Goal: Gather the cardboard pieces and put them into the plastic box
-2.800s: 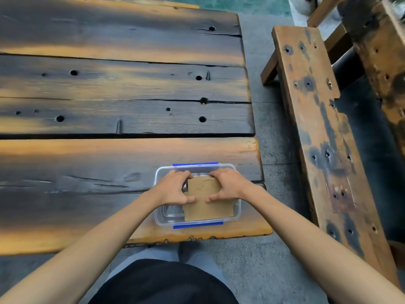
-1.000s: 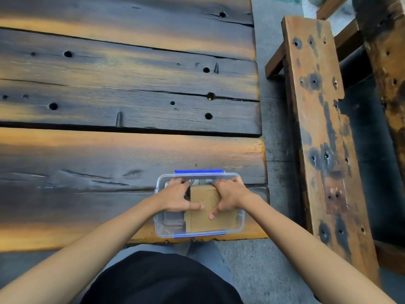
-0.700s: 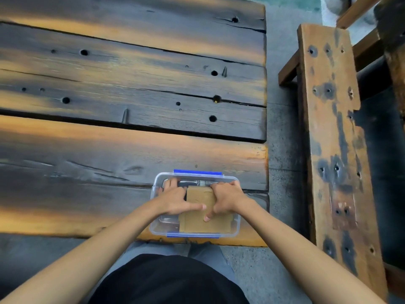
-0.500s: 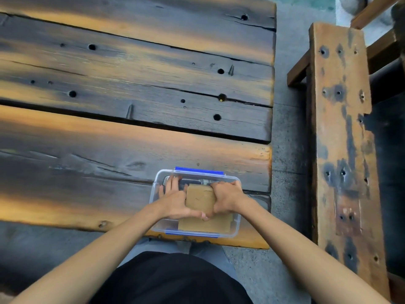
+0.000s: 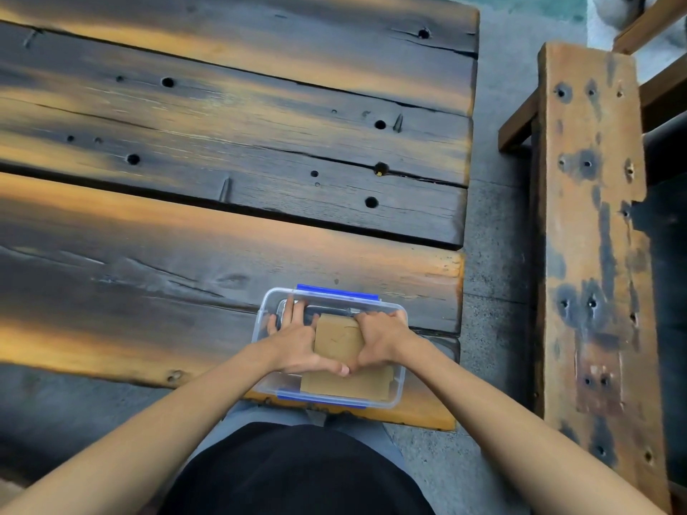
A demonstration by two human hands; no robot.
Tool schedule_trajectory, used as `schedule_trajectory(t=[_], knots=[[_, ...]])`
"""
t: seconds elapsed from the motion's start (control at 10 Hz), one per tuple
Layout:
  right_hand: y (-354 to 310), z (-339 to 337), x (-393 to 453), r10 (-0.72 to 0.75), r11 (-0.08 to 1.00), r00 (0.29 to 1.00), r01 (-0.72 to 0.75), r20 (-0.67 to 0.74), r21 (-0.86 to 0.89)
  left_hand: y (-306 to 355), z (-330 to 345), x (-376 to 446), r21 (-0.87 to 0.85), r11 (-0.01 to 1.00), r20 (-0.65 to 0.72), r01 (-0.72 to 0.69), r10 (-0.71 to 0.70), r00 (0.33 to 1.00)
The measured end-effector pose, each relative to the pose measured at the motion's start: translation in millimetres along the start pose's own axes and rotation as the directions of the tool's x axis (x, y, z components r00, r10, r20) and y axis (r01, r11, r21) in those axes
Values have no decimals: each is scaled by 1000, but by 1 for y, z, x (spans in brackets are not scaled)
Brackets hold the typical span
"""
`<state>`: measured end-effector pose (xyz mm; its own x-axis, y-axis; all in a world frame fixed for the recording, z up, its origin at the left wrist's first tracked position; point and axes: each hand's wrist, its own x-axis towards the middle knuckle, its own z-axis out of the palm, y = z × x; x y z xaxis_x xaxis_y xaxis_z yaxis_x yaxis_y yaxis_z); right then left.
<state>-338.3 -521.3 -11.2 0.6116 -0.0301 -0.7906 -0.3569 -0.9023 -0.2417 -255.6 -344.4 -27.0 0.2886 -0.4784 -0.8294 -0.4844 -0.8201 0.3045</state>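
A clear plastic box (image 5: 397,395) with blue clips stands at the near edge of the wooden table, towards its right end. Brown cardboard pieces (image 5: 338,340) lie stacked inside it, filling the right part. My left hand (image 5: 297,343) rests flat on the left side of the stack, fingers reaching into the box. My right hand (image 5: 379,338) presses on the right side of the stack. The two thumbs meet over the cardboard. The lower sheets are partly hidden under my hands.
The table (image 5: 223,180) is made of dark, charred planks with holes and gaps. A wooden bench (image 5: 591,236) runs along the right, with a strip of concrete floor (image 5: 494,254) between it and the table. My lap is just below the box.
Both hands have stayed on the cardboard and pushed it lower into the box, thumbs drawing together. The camera has shifted, so the box appears slightly further left.
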Motion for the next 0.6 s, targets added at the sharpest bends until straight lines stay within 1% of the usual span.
schedule_trajectory(t=[0.2,0.3,0.4,0.5,0.6], knots=[[-3,-4,-3,14,1000,1000,-14,14,-6,0,-3,-3,-28,999,-27,-33,32,999],[-5,-7,-6,12,999,1000,-12,17,-34,0,-10,-6,11,998,-48,-61,61,997],[-4,-12,-13,-15,999,1000,15,3,-28,2,-24,-18,-63,996,-27,-55,53,998],[-1,-17,-21,-72,997,997,74,-29,38,3,-32,-30,-148,987,-39,-63,58,998],[-4,-26,-27,-105,994,993,107,-52,36,7,-40,-42,-182,978,-79,-100,87,993]])
